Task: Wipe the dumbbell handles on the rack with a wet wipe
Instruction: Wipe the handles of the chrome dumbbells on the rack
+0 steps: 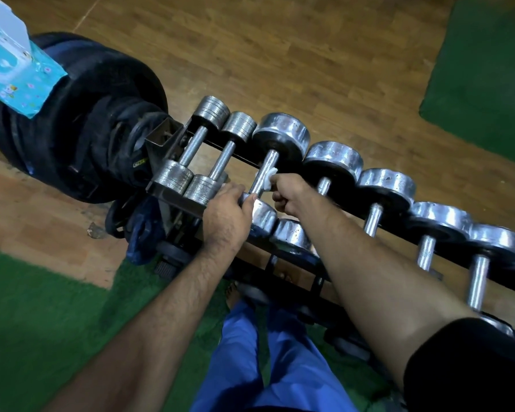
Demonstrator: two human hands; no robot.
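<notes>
Two hands are working on the third dumbbell (266, 171) from the left end of the rack (173, 200). The right hand (289, 193) is pinching a white wet wipe (270, 176) against the lower part of that dumbbell's handle (265, 171), fingers curled round the cloth. The left hand (226, 215) is gripping the near weight head, apparently steadying the dumbbell. Judging by position alone, the two smaller dumbbells (208, 150) to the left may be finished, though no wetness is discernible on them; several larger dumbbells (372, 215) to the right are probably still awaiting wiping. An open wipe packet (15, 69) is resting on stacked black weight plates (101, 114) beyond the rack's left end.
</notes>
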